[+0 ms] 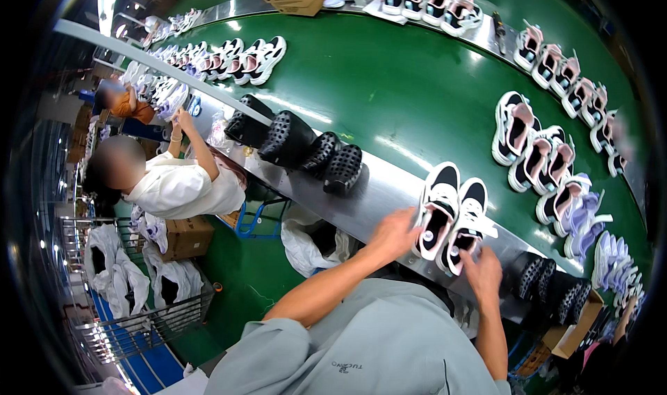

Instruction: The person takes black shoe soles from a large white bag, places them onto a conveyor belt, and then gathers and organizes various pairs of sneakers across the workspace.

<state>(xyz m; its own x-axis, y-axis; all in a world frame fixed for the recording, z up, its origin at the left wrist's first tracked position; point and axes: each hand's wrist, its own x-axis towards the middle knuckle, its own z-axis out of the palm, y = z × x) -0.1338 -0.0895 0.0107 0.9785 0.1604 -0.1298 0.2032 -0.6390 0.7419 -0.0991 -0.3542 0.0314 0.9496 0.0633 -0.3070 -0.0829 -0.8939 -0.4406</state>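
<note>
A pair of black-and-white sneakers stands side by side on the metal ledge in front of me, toes pointing away. My left hand [394, 236] is closed against the outer side of the left sneaker [437, 211], near its opening; some fingertips are hidden by the shoe. At the heel of the right sneaker [470, 218], my right hand [482, 270] has its thumb and fingers closed around the back edge. White laces and a pale tag show on the right sneaker. Round light marks are visible on the insoles inside both shoes.
Black studded, boot-like pieces [313, 148] stand left along the metal ledge [389, 193], and more [552, 287] at right. Rows of sneakers [535, 145] line the green belt [347, 68]. A co-worker in white [187, 186] stands left, beside a wire cart [149, 325].
</note>
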